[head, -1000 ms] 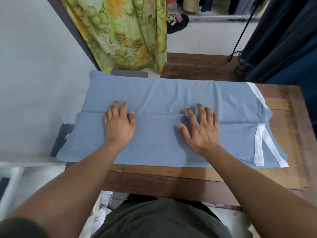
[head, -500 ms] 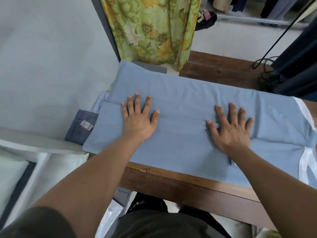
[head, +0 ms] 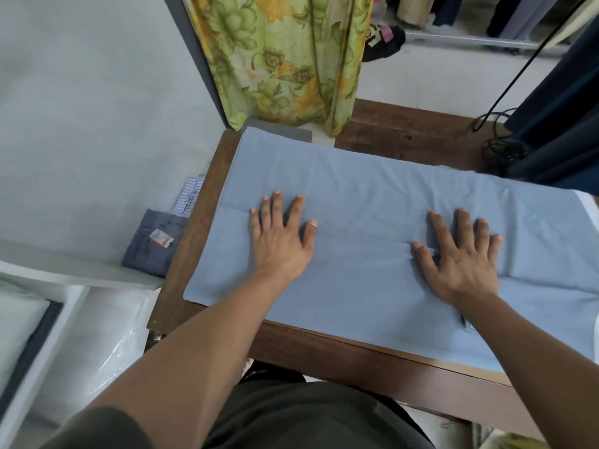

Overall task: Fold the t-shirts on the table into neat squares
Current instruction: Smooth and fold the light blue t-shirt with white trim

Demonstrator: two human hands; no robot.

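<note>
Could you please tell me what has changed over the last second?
The left hand and right hand have slid further apart along the blue t-shirt. The shirt has shifted right: its left end, which covered the left edge of the table, now leaves a strip of wood bare. Unchanged: both palms press flat on it, holding nothing.

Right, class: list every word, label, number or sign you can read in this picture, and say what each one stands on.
Orange and white tag on the folded grey garment beside the wooden table: print too blurred to read.
Pale patch on the black item on the far floor: too small to read.
Blue t-shirt: no lettering shows.
So nothing here is legible.
</note>
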